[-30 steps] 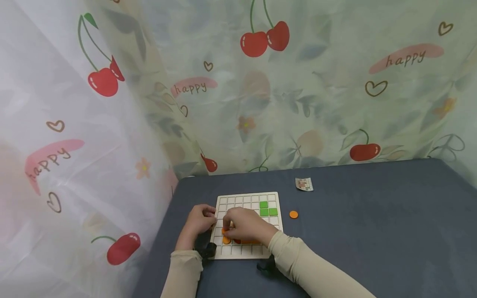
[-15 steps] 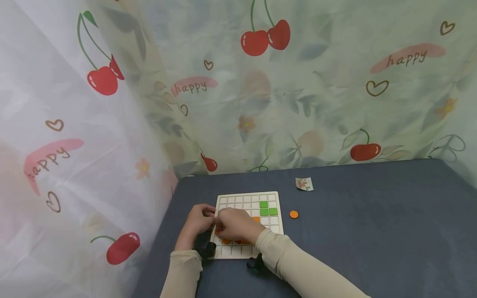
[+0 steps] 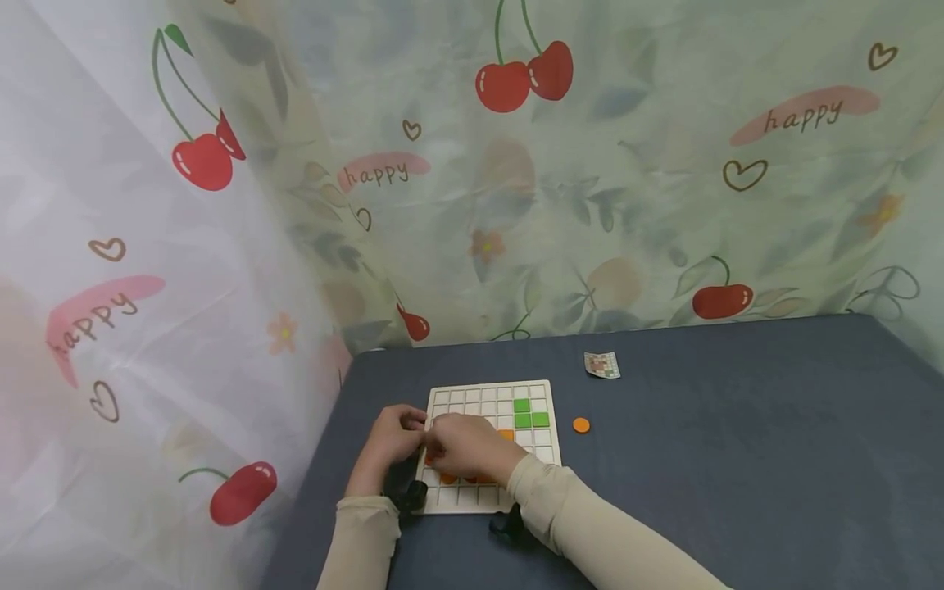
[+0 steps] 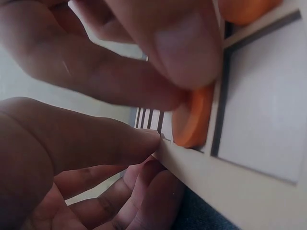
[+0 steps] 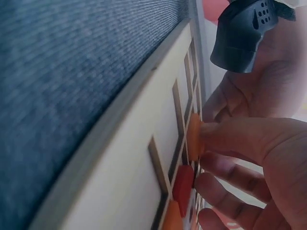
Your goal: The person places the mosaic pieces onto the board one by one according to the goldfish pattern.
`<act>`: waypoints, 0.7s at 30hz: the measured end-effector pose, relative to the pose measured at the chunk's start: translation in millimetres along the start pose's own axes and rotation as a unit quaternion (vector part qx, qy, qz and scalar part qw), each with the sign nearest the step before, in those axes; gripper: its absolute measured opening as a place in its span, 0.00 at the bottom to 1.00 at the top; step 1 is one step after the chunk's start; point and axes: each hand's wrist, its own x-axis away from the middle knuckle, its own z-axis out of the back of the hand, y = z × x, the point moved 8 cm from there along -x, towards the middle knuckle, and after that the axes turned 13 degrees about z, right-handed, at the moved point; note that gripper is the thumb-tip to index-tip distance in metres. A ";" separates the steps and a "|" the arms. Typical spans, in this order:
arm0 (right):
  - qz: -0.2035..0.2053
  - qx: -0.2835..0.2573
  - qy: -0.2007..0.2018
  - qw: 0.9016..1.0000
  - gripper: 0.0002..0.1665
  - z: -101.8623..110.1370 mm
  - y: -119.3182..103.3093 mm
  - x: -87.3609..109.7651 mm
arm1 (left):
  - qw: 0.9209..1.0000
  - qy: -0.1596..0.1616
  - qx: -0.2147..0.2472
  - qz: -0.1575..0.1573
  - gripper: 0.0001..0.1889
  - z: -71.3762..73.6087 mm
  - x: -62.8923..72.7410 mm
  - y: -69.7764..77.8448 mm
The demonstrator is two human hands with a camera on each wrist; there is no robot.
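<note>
A pale wooden grid board (image 3: 542,389) lies on the dark table. At its left edge is my left hand (image 3: 398,434), thumb on the rim and the other fingers curled by the side, pinching it. My right hand (image 3: 472,447) reaches over the board's left part. Between its thumb and finger it pinches an orange disc (image 4: 192,127), tilted over a cell near the left border. Orange pieces and a red piece (image 5: 183,189) sit in cells nearby, partly hidden by the right hand. Green squares (image 3: 522,405) fill cells at the upper right, and an orange square (image 3: 506,435) shows by the knuckles.
One loose orange disc (image 3: 581,425) lies right of the board. Farther back is a small printed card (image 3: 602,365). A cherry-patterned curtain (image 3: 627,205) hangs behind the table and along its left side.
Over the first half second my right hand shifts left across the board to its left border, uncovering an orange square. Since then it has barely moved. My left hand stays at the edge.
</note>
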 end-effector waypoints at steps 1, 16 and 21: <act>0.002 -0.001 0.000 1.000 0.06 1.4 -0.7 1.7 | 1.000 0.000 0.001 0.002 0.14 -0.3 0.3 -0.1; 0.038 -0.083 0.032 0.995 0.11 41.1 13.1 49.0 | 1.000 0.003 0.010 0.025 0.15 -3.3 -2.8 -1.6; 0.026 -0.103 0.047 0.993 0.11 56.6 28.4 73.5 | 0.999 0.007 0.014 0.030 0.15 -2.6 -3.8 -2.9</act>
